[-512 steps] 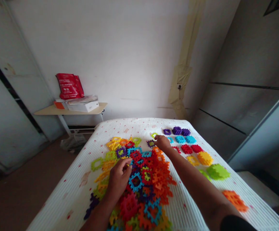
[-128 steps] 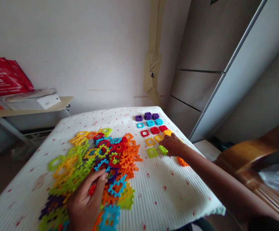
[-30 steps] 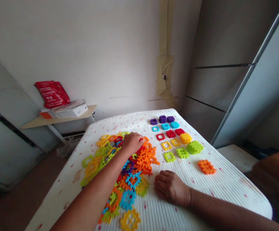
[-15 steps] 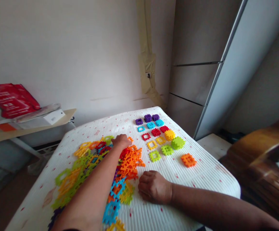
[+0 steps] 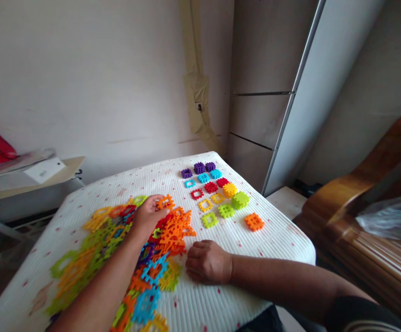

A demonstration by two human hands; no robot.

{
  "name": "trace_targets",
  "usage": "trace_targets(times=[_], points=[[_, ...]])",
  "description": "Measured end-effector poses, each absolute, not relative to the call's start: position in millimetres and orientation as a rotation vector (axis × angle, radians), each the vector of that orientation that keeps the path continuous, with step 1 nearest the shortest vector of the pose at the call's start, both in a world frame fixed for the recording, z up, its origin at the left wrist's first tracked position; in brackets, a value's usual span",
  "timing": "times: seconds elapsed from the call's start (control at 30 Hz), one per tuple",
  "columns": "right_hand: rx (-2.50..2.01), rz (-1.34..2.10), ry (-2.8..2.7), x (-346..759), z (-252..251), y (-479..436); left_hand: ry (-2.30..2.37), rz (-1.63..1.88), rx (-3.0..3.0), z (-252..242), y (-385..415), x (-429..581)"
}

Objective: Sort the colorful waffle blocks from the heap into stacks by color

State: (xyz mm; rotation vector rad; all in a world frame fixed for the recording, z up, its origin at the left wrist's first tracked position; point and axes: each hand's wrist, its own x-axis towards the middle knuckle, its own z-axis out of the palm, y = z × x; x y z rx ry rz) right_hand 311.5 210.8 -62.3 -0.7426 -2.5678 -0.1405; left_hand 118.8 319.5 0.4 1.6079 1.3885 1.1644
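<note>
My left hand (image 5: 148,213) reaches over the far side of a mixed heap and pinches an orange square interlocking plastic piece (image 5: 166,202) by its left edge. Beneath and beside it lie more orange pieces (image 5: 178,228), bunched at the right of the heap. Blue lattice pieces (image 5: 145,304) and green ones (image 5: 62,263) spread nearer to me and to the left. My right hand (image 5: 209,263) rests on the table as a loose fist, just right of the heap, with nothing seen in it.
Small stacks stand in rows by colour to the right: purple (image 5: 199,167), blue (image 5: 203,178), red (image 5: 210,186), yellow (image 5: 230,190), green (image 5: 240,199) and one orange stack (image 5: 254,222). A wooden chair (image 5: 369,207) and a fridge (image 5: 262,92) stand beyond the table (image 5: 276,249).
My left hand has lifted slightly and turned, and an orange piece now shows in its fingers. My right hand stays put on the table. The view has swung to the right.
</note>
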Motion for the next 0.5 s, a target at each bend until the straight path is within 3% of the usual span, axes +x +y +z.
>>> trace_targets(times=[0.27, 0.5], points=[[-0.790, 0.215, -2.147, 323.4, -56.0, 217.4, 1.300, 1.135, 1.311, -13.3, 236.3, 110.4], [-0.856, 0.009, -2.279, 306.7, -26.4, 218.5, 1.301, 1.196, 1.324, -12.6, 208.7, 115.1]])
